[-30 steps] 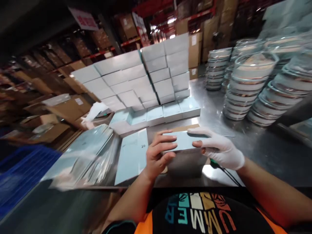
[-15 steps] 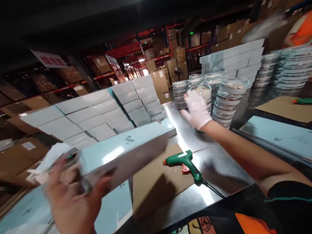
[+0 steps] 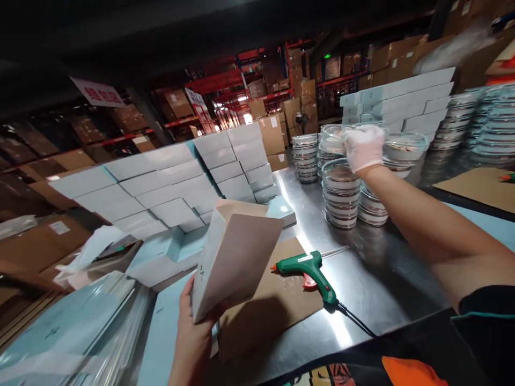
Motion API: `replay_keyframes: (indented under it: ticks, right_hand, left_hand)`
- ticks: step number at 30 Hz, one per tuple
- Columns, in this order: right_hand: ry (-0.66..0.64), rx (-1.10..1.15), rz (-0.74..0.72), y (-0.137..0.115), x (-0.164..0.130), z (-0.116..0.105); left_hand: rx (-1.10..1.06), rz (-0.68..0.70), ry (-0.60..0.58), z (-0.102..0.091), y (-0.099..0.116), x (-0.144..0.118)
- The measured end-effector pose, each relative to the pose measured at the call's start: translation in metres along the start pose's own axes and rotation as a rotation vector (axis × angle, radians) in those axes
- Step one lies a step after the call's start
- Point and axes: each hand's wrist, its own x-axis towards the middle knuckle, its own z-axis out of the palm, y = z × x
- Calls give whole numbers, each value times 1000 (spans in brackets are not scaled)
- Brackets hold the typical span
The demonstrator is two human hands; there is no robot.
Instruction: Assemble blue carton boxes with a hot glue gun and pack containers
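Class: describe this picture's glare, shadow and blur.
Head view: glare bands streak the metal table; head view: a shadow covers part of the cardboard sheet; head view: the pale upper-right shape is smeared, the green glue gun fairly crisp.

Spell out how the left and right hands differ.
The left hand is bare; the right hand wears a white glove. The left hand holds a tilted white box; the right hand is at the stacked round containers. The left hand shows lower in the picture than the right hand. Both belong to one person.
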Motion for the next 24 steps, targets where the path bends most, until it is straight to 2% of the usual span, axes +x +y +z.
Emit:
replay_keyframes:
  ticks: [3,6,7,9,11,14,16,21,23,24]
  right_hand:
    - [65,47,17,-28,-17,-28]
    - [10,240,-97,-65,-48,-66]
    - [-68,401,-168,-77,-60,-78]
    - [-323,640,-325,-101,-86,-96]
    - [-473,742,-438,-121,-111,-102]
    - [-456,810,-504,-141,-143,-94]
    - [-464,861,-446,-145,-153,-89]
    - [-512,989,-13,-136,-140,-98]
    - [-544,1026,64,-139,-133,-99]
    - [-574,1014,53,-144,-133,-97]
  left_hand:
    - [-72,-190,-70,12,1,-5]
    - [-143,-226,-102,27,-2,-9]
    - [-156,-213,-105,33,-5,-11]
    - [-162,-164,-111,42,-14,-16]
    - [-143,-133,-150,48,-25,-23]
    - [-143,-155,-248,53,-41,-34]
    - [-176,-189,-274,52,-49,-38]
    - [-188,-281,-299,45,-54,-38]
    - [-239,-304,-357,46,-54,-40]
    - [-279,-315,-392,48,-53,-41]
